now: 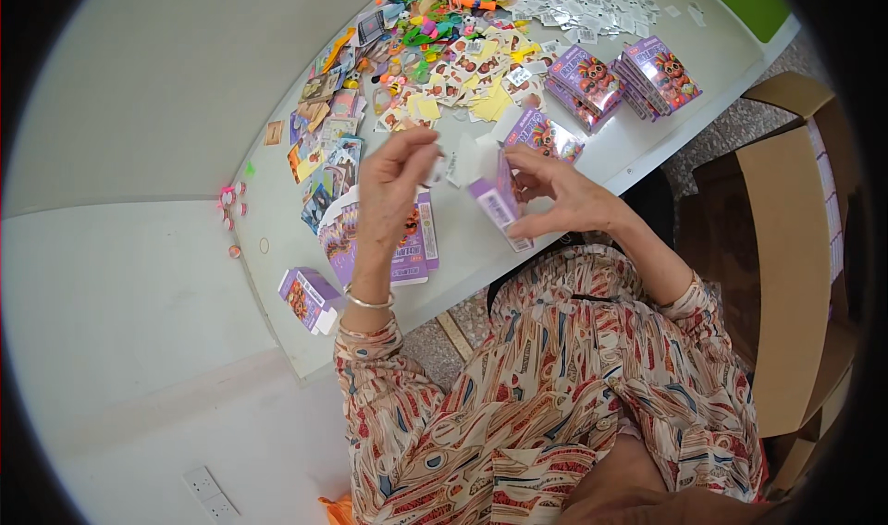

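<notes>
My right hand (569, 197) grips a small purple carton (497, 201), tilted, with its white flaps standing open at the top. To the left of it my left hand (398, 169) is raised, its fingers pinched together. A small pale thing shows at those fingertips, too blurred to name. Under my left wrist lies a fanned stack of flat purple cartons (407, 271), partly hidden by the arm. Just beyond the held carton lies another purple carton (546, 136) with a printed picture.
Small colourful toys (430, 25), picture cards (333, 155), stickers (490, 67) and white sachets (583, 2) lie heaped on the white table (638, 146). Stacked purple cartons (587, 81) stand far right, and one formed carton (308, 296) near left. A large cardboard box (772, 275) is at my right.
</notes>
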`<move>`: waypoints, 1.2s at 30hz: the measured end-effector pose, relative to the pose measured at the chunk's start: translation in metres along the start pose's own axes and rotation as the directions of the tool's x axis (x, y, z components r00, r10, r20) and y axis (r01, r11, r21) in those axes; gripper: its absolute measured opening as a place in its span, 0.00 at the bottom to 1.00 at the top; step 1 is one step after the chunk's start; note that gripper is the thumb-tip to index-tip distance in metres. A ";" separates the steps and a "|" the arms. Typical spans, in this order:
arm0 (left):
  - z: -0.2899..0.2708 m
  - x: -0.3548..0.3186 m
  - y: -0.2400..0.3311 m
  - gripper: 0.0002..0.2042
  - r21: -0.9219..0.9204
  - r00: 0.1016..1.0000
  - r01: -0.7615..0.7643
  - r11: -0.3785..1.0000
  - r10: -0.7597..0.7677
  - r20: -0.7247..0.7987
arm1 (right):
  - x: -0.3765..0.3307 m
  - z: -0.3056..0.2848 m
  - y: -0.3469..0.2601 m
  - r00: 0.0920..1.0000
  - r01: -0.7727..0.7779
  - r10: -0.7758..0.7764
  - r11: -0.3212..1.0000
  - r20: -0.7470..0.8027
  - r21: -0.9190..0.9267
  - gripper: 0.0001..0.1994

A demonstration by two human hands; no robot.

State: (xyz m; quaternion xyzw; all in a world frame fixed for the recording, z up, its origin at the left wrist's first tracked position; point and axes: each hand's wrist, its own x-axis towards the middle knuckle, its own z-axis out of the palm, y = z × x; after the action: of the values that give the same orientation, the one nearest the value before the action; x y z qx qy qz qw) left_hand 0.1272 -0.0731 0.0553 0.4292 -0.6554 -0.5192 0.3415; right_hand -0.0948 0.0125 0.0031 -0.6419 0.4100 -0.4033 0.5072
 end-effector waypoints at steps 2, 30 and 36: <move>0.016 0.005 -0.015 0.10 -0.049 0.996 0.000 0.999 0.004 0.088 | 0.000 -0.004 0.001 0.990 -0.125 0.098 0.937 0.099 0.327 0.44; 0.056 0.035 -0.055 0.17 -0.076 0.975 0.186 0.980 -0.175 0.136 | -0.093 -0.057 0.010 0.893 -0.328 0.015 0.706 -0.450 -0.628 0.41; 0.079 0.047 -0.064 0.19 0.121 0.882 0.295 0.948 -0.319 0.348 | -0.100 -0.066 0.005 0.890 -0.426 0.086 0.513 -0.448 -0.746 0.41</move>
State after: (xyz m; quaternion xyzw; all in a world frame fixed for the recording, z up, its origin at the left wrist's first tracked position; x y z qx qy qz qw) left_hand 0.0511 -0.0913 -0.0254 0.4351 -0.6471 -0.6156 0.1140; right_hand -0.1903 0.0842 -0.0010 -0.6501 0.7264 -0.1899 0.1165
